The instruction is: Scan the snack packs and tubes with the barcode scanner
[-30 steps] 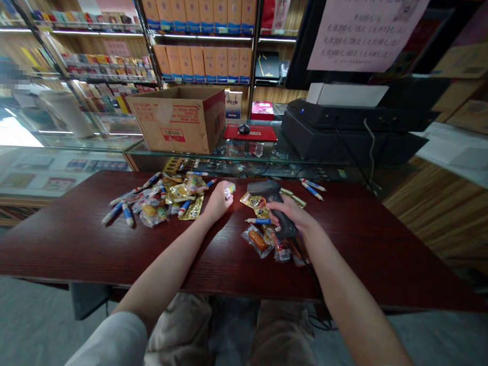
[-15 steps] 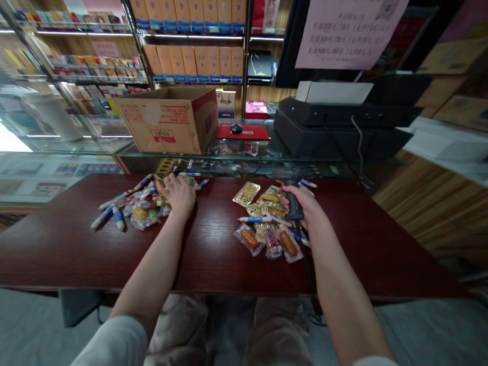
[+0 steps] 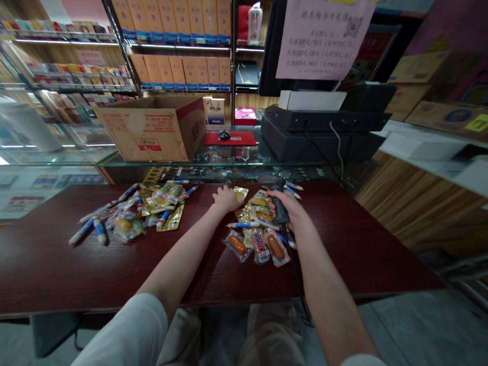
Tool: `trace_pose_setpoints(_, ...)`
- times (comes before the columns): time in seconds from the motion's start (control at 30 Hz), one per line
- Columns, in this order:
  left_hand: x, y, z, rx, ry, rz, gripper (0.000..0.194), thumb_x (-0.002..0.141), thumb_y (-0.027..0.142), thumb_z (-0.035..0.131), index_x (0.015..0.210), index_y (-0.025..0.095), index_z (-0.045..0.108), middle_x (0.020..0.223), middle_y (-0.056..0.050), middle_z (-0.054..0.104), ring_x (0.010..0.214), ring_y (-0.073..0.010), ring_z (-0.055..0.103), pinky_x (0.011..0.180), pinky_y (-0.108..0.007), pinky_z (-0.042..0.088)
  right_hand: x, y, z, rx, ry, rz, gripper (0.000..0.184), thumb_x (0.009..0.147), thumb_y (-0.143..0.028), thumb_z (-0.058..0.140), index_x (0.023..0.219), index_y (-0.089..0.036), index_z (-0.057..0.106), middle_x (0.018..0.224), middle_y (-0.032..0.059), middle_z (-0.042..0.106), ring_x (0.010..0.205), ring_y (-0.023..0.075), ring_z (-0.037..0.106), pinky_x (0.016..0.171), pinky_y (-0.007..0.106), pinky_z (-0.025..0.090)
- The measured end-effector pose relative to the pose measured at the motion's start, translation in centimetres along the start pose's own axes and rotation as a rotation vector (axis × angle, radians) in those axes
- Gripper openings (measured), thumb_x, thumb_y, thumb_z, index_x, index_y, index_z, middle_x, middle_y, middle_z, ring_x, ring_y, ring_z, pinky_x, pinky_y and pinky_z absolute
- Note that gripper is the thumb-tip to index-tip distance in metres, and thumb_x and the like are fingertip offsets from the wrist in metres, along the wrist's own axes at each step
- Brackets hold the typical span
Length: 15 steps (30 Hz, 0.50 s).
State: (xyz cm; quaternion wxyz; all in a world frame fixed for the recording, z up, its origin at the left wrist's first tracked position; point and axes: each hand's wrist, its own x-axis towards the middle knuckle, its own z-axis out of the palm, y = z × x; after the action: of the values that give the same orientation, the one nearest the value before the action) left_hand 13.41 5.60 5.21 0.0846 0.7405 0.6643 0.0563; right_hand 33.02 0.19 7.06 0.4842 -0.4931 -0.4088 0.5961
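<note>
My left hand (image 3: 225, 198) rests on the dark red table (image 3: 44, 272) with its fingers curled onto the edge of a gold snack packet (image 3: 241, 193). Just right of it, my right hand (image 3: 288, 208) is wrapped round the handle of a black barcode scanner (image 3: 270, 181), whose head points away from me. Both hands are over the right-hand heap of snack packets (image 3: 253, 238), with sausages in clear wrappers and a blue-and-white tube. A second heap of packets and tubes (image 3: 139, 208) lies to the left, away from my hands.
The scanner's cable (image 3: 295, 273) runs off the table's near edge. Behind the table is a glass counter (image 3: 180, 162) carrying a cardboard box (image 3: 150, 127), a mouse on a red pad (image 3: 225, 135) and a black printer (image 3: 321, 127). Stocked shelves stand beyond.
My left hand has left the left heap and moved right to the gold packet beside the scanner. My right hand has kept hold of the scanner and lifted its head. The view shifted right.
</note>
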Motion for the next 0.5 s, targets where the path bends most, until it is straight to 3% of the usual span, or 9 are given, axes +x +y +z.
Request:
trace_pose_setpoints(0.17,0.6,-0.8,-0.2,-0.153,0.06,0.104,0.025,0.08,0.019,0.066,0.101,0.005,0.071,0.118,-0.029,0.066,0.12,-0.0411,0.059,0.101,-0.048,0.043,-0.1,0.0,0.4,0.01,0.015,0.016,0.01,0.076,-0.026,0.062,0.076,-0.018,0.056,0.042,-0.0033,0.049,0.037,0.0094,0.042,0.039,0.02,0.036)
trace_pose_setpoints(0.33,0.3,-6.0,-0.6,-0.404,0.07,0.065,0.023,0.091,0.015,0.047,0.095,0.01,0.068,0.096,-0.018,0.074,0.099,-0.0287,0.071,0.088,-0.038,0.053,-0.6,0.1,1.1,0.026,-0.114,-0.001,0.017,0.074,-0.029,0.067,0.08,-0.017,0.057,0.044,-0.0035,0.049,0.038,0.0092,0.043,0.039,0.02,0.036)
trace_pose_setpoints(0.43,-1.0,-9.0,0.5,-0.986,0.018,0.02,0.028,0.094,0.017,0.039,0.107,0.009,0.062,0.085,-0.013,0.074,0.082,-0.0226,0.074,0.076,-0.035,0.058,-1.3,0.1,2.2,-0.014,-0.225,0.015,0.023,0.073,-0.033,0.069,0.084,-0.017,0.058,0.044,-0.004,0.05,0.038,0.0093,0.043,0.039,0.021,0.036)
trace_pose_setpoints(0.5,-2.0,-10.3,1.4,-1.361,-0.011,0.027,0.027,0.092,0.02,0.044,0.113,0.008,0.059,0.083,-0.011,0.074,0.077,-0.0215,0.074,0.074,-0.035,0.059,-1.7,0.2,3.0,-0.04,-0.295,0.02,0.026,0.073,-0.036,0.07,0.086,-0.017,0.058,0.044,-0.0043,0.051,0.037,0.0097,0.044,0.038,0.021,0.035)
